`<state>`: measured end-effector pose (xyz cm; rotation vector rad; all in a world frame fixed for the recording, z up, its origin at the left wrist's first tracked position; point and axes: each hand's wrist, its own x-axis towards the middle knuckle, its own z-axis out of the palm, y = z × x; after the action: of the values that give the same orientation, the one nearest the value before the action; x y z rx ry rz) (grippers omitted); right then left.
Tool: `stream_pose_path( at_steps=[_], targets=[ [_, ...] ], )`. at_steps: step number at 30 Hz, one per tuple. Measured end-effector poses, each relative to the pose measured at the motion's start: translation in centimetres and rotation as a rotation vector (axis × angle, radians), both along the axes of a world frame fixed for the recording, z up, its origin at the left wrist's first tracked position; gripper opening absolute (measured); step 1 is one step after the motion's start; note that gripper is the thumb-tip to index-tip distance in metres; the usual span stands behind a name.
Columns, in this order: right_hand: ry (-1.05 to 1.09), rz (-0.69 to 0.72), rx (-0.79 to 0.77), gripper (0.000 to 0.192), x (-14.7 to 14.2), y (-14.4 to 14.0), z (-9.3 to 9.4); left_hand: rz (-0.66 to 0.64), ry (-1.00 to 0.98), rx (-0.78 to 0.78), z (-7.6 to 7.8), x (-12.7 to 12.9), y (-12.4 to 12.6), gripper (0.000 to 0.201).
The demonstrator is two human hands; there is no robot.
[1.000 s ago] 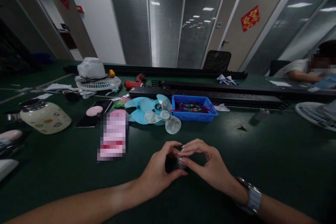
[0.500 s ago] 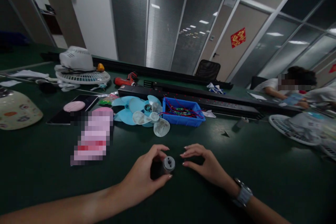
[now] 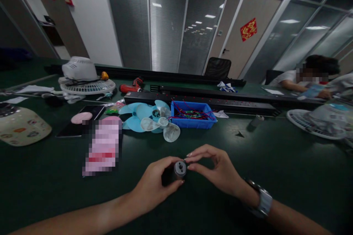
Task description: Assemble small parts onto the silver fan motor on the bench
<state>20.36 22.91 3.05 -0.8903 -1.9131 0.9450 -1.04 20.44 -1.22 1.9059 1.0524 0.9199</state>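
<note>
While the left hand wraps its grip around a small grey motor, holding it just above the dark green worktop with the round end face turned up toward the camera, the right hand comes in from the other side. Its thumb and forefinger are nearly pressed together, their tips touching the motor's rim; whether they pinch anything between them is too small to tell. A wristwatch sits on the right wrist. Beyond the motor lie pale blue fan blades, and just right of those a blue tray with red wires. Left of the motor lies a pink blurred packet. Far right of the motor, another person's arm rests on the worktop.
</note>
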Motion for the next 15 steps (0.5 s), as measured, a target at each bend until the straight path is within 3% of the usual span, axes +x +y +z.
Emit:
stream_pose_path(
  at_steps=[3, 7, 15],
  targets=[
    [-0.008, 0.055, -0.038, 0.015, -1.5, -0.4, 0.7, 0.003, -0.008, 0.008, 0.0, 0.0, 0.0, 0.038],
    [-0.007, 0.064, -0.078, 0.014, -2.1, -0.3, 0.0, -0.014, -0.027, 0.001, 0.2, 0.0, -0.1, 0.036],
    [0.017, 0.038, 0.003, 0.017, -1.7, -0.1, -0.8, 0.022, 0.014, 0.020, 0.0, -0.1, -0.3, 0.046]
  ],
)
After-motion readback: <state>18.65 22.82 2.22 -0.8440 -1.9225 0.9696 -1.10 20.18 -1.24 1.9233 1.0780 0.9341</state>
